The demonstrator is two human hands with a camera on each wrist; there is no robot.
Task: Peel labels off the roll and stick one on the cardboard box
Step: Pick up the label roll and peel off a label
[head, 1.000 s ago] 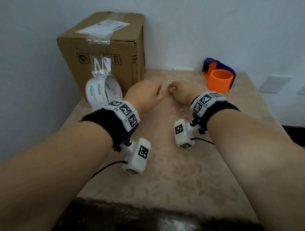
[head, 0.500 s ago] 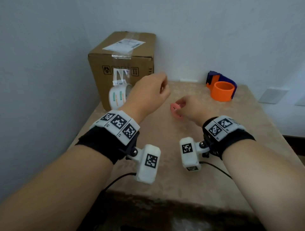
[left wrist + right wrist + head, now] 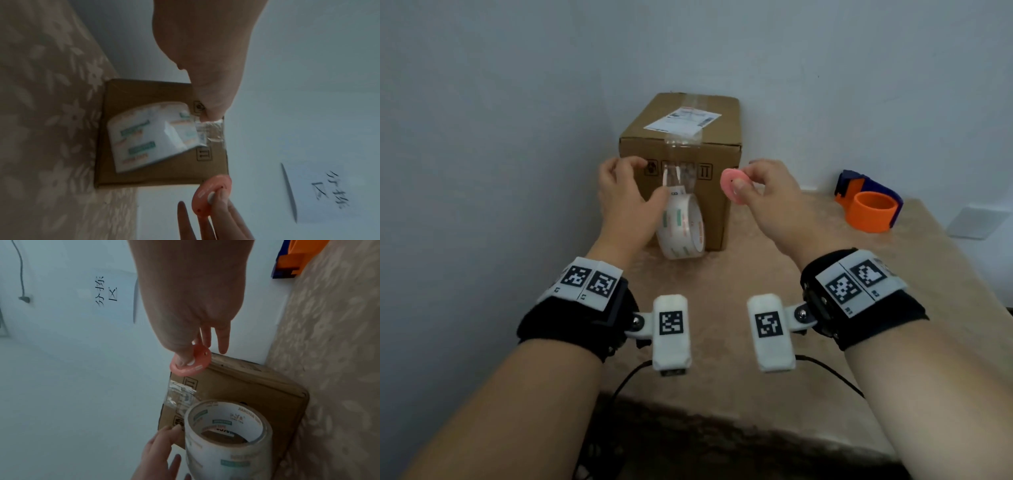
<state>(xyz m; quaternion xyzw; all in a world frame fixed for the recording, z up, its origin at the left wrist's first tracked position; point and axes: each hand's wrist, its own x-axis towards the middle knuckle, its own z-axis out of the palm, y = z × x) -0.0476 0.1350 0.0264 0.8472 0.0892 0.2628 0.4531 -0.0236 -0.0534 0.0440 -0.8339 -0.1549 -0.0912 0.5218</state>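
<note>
Pale walls meet in a corner behind a table (image 3: 756, 274) covered in beige floral cloth. Against that corner stands the cardboard box (image 3: 717, 164), a white shipping label (image 3: 683, 120) on its top. Leaning on its front is the roll (image 3: 683, 228) of clear tape. At the box front, the left hand (image 3: 625, 195) has its fingers curled; whether they pinch the tape end, I cannot tell. Beside the box, the right hand (image 3: 767, 195) pinches a small pink disc (image 3: 734, 186). An orange tape dispenser (image 3: 868, 205) sits far right.

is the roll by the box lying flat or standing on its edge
On its edge: the roll leans against the cardboard box, its open core facing sideways.
</note>
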